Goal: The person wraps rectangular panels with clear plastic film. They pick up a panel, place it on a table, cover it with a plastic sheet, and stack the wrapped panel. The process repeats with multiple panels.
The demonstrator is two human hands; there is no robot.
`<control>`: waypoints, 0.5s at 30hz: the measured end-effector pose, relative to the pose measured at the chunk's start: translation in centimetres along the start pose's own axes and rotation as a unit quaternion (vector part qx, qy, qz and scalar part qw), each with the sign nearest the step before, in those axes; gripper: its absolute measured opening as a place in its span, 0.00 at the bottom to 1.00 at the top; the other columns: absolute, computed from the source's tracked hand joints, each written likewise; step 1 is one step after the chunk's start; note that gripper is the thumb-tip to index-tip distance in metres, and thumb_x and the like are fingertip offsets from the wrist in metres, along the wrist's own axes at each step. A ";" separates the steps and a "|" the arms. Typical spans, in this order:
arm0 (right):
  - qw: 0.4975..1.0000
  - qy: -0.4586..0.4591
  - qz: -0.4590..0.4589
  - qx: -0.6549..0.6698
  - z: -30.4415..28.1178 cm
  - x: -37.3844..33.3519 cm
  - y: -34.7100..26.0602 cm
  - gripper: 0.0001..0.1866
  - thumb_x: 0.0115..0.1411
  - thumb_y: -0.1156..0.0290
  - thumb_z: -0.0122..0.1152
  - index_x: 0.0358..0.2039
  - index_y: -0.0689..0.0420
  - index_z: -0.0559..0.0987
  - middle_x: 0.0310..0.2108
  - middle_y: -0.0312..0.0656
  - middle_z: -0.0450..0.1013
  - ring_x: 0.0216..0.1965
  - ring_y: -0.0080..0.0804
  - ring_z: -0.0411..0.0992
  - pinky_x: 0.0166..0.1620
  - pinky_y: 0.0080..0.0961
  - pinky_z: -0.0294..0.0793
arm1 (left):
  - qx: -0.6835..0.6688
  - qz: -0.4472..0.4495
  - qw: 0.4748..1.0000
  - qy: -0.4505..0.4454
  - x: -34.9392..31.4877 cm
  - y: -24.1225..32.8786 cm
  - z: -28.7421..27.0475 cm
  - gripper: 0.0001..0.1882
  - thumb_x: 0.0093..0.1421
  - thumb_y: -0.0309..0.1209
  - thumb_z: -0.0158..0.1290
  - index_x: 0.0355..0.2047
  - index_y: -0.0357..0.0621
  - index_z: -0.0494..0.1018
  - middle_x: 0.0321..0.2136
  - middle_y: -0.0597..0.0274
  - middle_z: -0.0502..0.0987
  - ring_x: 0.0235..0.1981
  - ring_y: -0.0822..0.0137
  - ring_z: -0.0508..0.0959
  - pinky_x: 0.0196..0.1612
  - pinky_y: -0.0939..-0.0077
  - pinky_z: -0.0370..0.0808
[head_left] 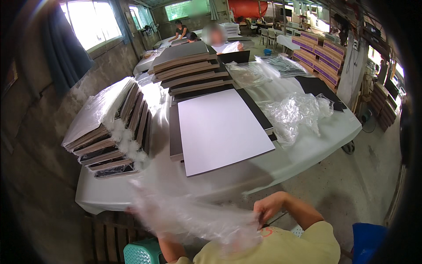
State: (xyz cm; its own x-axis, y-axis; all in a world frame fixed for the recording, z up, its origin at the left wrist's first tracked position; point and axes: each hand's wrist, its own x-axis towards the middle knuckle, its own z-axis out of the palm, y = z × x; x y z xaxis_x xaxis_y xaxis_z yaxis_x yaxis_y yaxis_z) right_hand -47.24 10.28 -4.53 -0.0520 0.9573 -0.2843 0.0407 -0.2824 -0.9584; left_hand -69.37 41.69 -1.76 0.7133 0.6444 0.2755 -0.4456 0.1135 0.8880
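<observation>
A clear plastic bag stretches, smeared by motion, across the front of my body at the table's near edge. My right hand is closed on the right end of it. My left hand is at the bag's left part, blurred and mostly covered by the film, so its fingers cannot be made out. Just beyond the bag, a large white-faced board lies on top of a stack of dark boards.
Plastic-wrapped boards are piled at the left. More boards stand behind the white one. Crumpled plastic lies on the white-covered table. A green stool is by my left arm. A co-worker is across the table.
</observation>
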 end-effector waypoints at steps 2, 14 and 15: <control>0.998 0.046 -0.017 0.035 -1.2 -0.4 0.8 0.22 0.58 0.52 0.44 0.49 0.50 0.60 0.36 0.36 0.66 0.33 0.27 0.67 0.36 0.26 0.69 | 0.066 0.050 0.997 -0.002 -0.2 2.6 4.1 0.19 0.52 0.35 0.51 0.42 0.38 0.66 0.40 0.56 0.69 0.37 0.62 0.71 0.41 0.70 0.70; 0.903 0.273 -0.135 0.304 1.5 -1.0 -2.8 0.40 0.46 0.37 0.47 0.54 0.52 0.63 0.30 0.49 0.71 0.28 0.31 0.69 0.32 0.27 0.70 | -0.210 0.035 0.941 0.262 -0.4 -0.9 -4.2 0.36 0.43 0.35 0.59 0.52 0.41 0.58 0.45 0.54 0.67 0.40 0.61 0.71 0.37 0.72 0.72; 0.965 0.162 -0.146 0.144 2.2 -0.4 -1.4 0.36 0.48 0.42 0.50 0.52 0.54 0.65 0.30 0.48 0.71 0.28 0.30 0.69 0.32 0.28 0.70 | -0.201 0.060 0.951 0.226 -0.1 -0.1 -3.0 0.35 0.43 0.34 0.59 0.52 0.41 0.58 0.45 0.54 0.67 0.40 0.61 0.71 0.37 0.72 0.72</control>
State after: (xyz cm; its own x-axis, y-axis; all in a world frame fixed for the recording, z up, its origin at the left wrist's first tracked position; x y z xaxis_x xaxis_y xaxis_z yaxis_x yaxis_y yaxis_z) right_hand -49.43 10.16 -3.09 0.2980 0.9543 -0.0233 -0.2107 0.0419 -0.9767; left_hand -70.99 43.88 -3.01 0.3786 0.9203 0.0986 -0.7454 0.2401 0.6219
